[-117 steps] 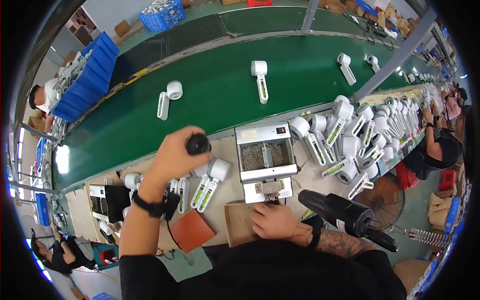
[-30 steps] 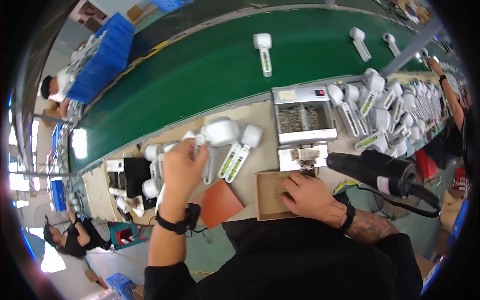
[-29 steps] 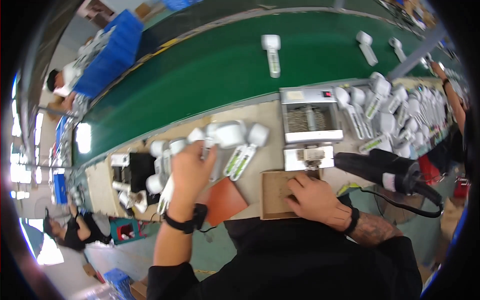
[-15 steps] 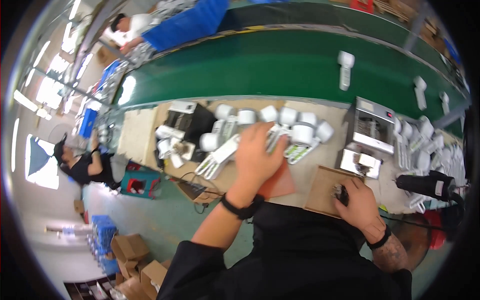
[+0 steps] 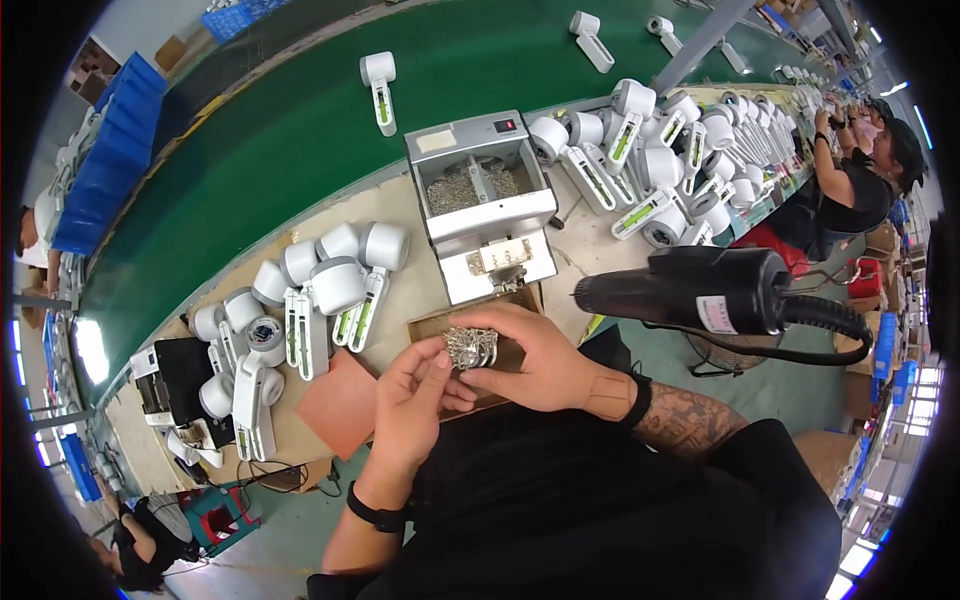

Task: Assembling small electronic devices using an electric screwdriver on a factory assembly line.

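Observation:
My right hand (image 5: 535,360) is curled round a clump of small silvery screws (image 5: 470,347), low over a shallow cardboard tray (image 5: 430,328). Close against the clump's left side is my left hand (image 5: 412,405), thumb and forefinger pinched together. Anything between those fingertips is too small to make out. Just beyond my hands stands a metal screw feeder (image 5: 490,215), its hopper holding many tiny screws. An orange-red sheet (image 5: 340,400) lies left of my left hand. Farther left, several white round-headed handheld devices (image 5: 338,285) with green strips on their handles stand or lie in a group.
More white devices (image 5: 660,165) are heaped to the right. A black cylindrical tool (image 5: 690,295) with a thick cable juts in there. Beyond the bench runs a green conveyor belt (image 5: 270,150). Another dark machine (image 5: 180,385) sits at the left. Co-workers are at both sides.
The view has swung to the right. My left hand has left the white devices and come to the screw clump in my right hand. My right hand has turned so that the clump shows.

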`<state>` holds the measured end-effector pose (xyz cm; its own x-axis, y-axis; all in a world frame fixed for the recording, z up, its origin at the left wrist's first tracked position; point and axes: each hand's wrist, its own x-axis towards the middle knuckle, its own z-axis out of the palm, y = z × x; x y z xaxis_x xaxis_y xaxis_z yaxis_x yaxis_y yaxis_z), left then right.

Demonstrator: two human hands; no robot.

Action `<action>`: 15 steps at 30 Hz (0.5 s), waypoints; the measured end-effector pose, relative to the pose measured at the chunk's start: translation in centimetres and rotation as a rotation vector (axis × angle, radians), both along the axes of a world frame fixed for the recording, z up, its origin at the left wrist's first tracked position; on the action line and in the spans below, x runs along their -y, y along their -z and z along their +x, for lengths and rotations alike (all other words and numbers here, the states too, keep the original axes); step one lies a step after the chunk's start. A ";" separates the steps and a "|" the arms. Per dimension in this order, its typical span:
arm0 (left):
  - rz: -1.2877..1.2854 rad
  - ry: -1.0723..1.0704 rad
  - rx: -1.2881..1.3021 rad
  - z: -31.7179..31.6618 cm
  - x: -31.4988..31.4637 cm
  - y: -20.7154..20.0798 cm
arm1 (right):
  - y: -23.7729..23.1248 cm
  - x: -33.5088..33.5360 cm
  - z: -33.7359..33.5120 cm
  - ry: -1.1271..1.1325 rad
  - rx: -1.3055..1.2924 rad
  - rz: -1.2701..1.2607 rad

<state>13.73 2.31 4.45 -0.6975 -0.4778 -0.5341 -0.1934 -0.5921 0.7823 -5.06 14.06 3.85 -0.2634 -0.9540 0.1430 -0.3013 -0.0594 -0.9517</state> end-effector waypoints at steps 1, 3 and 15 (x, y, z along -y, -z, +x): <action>-0.070 -0.006 0.010 -0.1 -0.1 0.3 | 0.1 -0.1 0.0 0.001 0.001 0.003; -0.128 -0.017 0.001 -0.2 -0.6 0.7 | 0.3 -0.2 0.2 0.009 -0.037 0.102; -0.164 -0.120 -0.152 0.3 -0.9 0.8 | -0.7 0.7 0.5 0.087 0.041 0.235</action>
